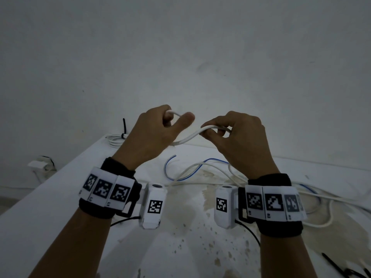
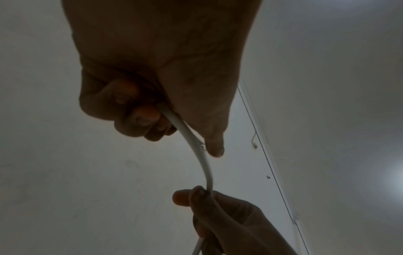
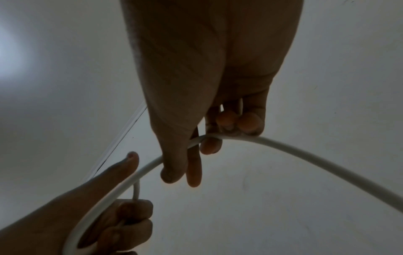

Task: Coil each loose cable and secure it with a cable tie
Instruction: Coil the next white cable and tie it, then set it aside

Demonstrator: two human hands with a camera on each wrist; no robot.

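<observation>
Both hands, left hand (image 1: pixel 149 135) and right hand (image 1: pixel 239 137), grip the thin white cable (image 1: pixel 188 137) at twelve o'clock, coiling; next comes another loop.

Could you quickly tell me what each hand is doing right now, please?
Left hand: fingers curled round the thick white round cable, gripping it.
Right hand: pinching the same cable further along between thumb and fingers.

Two hands up, cables all over the desk

Two hands (image 1: pixel 149 135) (image 1: pixel 239 139) share one white cable (image 1: pixel 190 137). One coiled bundle (image 1: pixel 115 139), already tied, lies at the desk's (image 1: pixel 50 207) far left. One blue-striped cable (image 1: pixel 167 167) loops mid-desk among loose white strands too tangled to count. Black ties (image 1: pixel 349 271) bottom right, several, number unclear.
</observation>
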